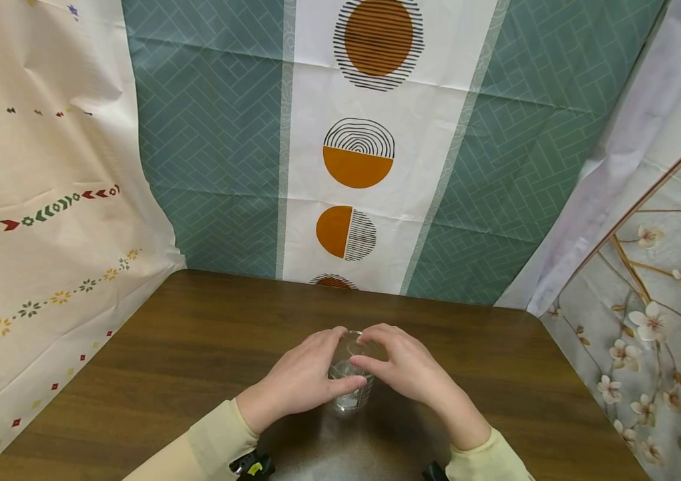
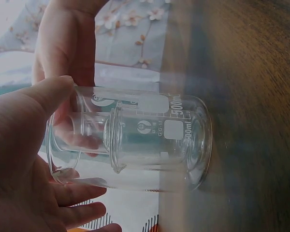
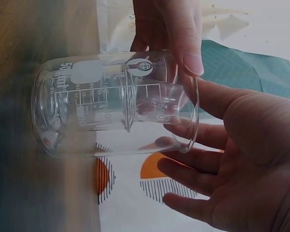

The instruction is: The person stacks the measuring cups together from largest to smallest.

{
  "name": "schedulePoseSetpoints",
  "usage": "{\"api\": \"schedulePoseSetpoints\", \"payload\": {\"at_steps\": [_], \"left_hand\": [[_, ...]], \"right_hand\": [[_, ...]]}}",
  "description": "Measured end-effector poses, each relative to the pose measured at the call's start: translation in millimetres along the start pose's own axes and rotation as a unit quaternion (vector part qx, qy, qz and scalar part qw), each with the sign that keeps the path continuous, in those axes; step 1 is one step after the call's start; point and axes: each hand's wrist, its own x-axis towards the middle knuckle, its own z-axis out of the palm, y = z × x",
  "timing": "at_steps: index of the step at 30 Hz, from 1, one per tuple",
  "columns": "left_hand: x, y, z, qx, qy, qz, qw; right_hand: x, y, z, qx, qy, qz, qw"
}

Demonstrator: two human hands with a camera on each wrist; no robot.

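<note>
A clear glass beaker with white "500ml" markings stands upright on the brown wooden table. Inside it sits a smaller glass beaker, also with white print, its rim well below the outer one. My left hand is at the left of the upper part, thumb by the rim on the near side and the other fingers spread along the far side. On the right, my right hand arches by the rim, its fingers extended and loose. Exact contact with the glass is hard to tell.
A teal and white patterned cloth hangs behind the table. Cream cloth with small motifs borders the left side, and a floral cloth borders the right.
</note>
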Motion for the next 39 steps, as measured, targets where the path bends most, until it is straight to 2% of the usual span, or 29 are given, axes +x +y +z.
{"api": "schedulePoseSetpoints", "payload": {"at_steps": [6,15,26,39], "left_hand": [[-0.6,0.7,-0.6,0.003,0.003,0.002,1.0],[0.4,0.2,-0.3,0.002,0.004,-0.003,1.0],[0.1,-0.3,0.7,-0.001,0.003,-0.003,1.0],[-0.9,0.1,1.1,0.001,0.002,-0.002,1.0]], "right_hand": [[0.9,1,0,-0.004,-0.013,-0.003,0.9999],[10.9,-1,-8,-0.016,-0.068,-0.01,0.9975],[25.1,-4,-15,-0.046,-0.135,-0.012,0.9897],[34.7,-11,-18,-0.094,-0.17,-0.011,0.9808]]}}
